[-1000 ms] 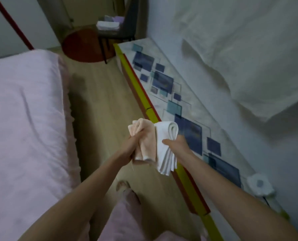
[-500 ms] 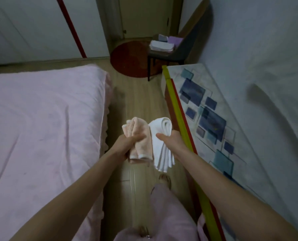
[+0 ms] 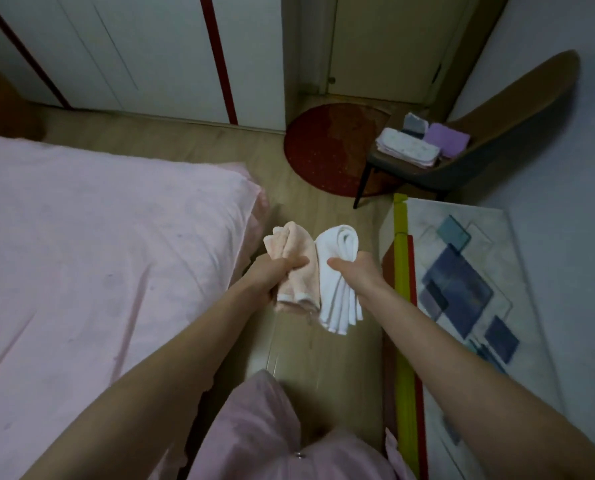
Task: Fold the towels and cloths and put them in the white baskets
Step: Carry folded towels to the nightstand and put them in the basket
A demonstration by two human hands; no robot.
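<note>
Head view: we have a folded peach towel point(image 3: 294, 268) in the left hand point(image 3: 272, 273) and a folded white towel point(image 3: 337, 282) in the right hand point(image 3: 353, 275), both held out at mid-air over the wood floor point(image 3: 324, 358). Fingers of each hand are curled round the bundle's middle, thumbs across the front. The two towels touch side by side. No white basket in view, so we can't tell where the drop-off is.

Risks as we read them:
- White towel's layers fan out loose below the grip. A swing or a slack squeeze could let the folds slip apart, which means a refold.
- Peach towel's lower hem hangs free too. Same failure, looks less likely since it's bunched tighter.
- Both hands are full, so neither is spare to catch a slipping layer.
- Low light and soft focus. Edges are easy to misjudge.

Room to move:
- Corridor runs between the pink bed point(image 3: 98, 271) on the left and the yellow-and-red edge point(image 3: 401, 289) of the patterned panel point(image 3: 462, 289) on the right. It looks narrow, with both elbows near those edges.
- Ahead it opens out: red round mat point(image 3: 327, 147), then a chair point(image 3: 462, 157) on the right carrying more stacked cloths point(image 3: 421, 143).
- Chair legs stand at the panel's far corner, a snag point if we cut right.
</note>
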